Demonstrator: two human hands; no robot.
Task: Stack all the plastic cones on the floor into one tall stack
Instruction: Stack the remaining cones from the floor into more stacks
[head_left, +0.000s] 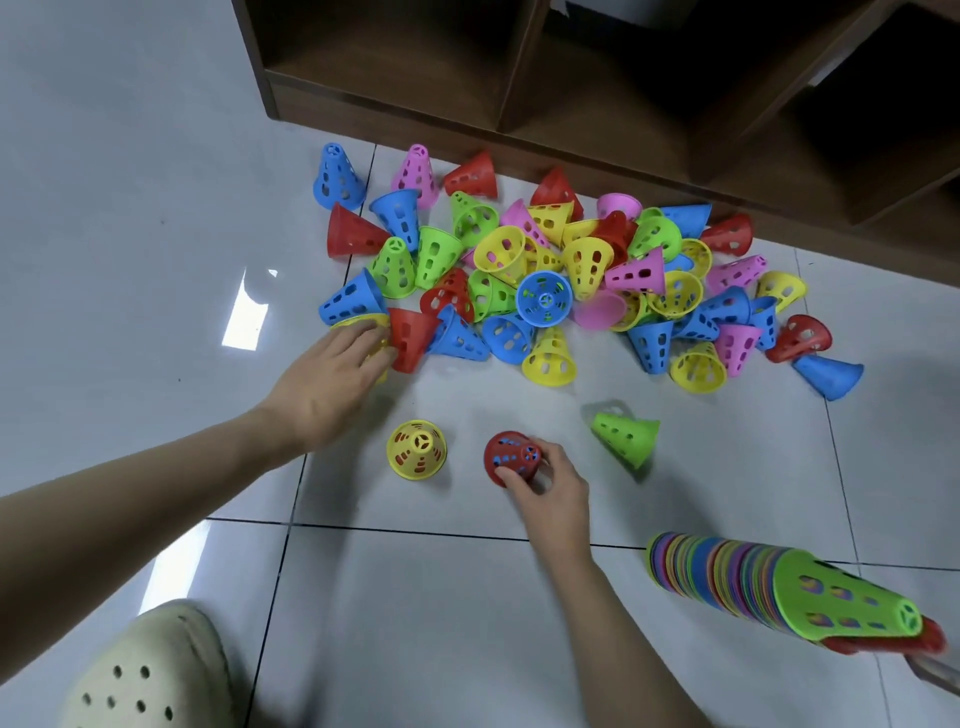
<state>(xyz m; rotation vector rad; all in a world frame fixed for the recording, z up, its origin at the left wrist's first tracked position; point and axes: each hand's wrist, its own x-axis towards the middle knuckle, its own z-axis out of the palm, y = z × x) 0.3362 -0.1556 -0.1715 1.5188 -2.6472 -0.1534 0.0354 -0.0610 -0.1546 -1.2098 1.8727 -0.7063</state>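
A heap of perforated plastic cones (545, 270) in blue, red, yellow, green and pink lies on the white tiled floor. My right hand (545, 488) grips a red cone (511, 457) that stands upright with a blue cone showing through its holes. To its left stands a yellow cone (417, 449) over a red one. A green cone (626, 435) lies on its side to the right. My left hand (327, 379) reaches to the heap's left edge, its fingers curled on a yellow cone (376, 332) beside a red cone (410, 338). A long stack of nested cones (779, 587) lies on its side at lower right.
A dark wooden shelf unit (571, 78) with open compartments stands right behind the heap. A cream perforated clog (145, 670) on my foot sits at lower left. Bare tile (130, 208) stretches to the left of the heap and between my arms.
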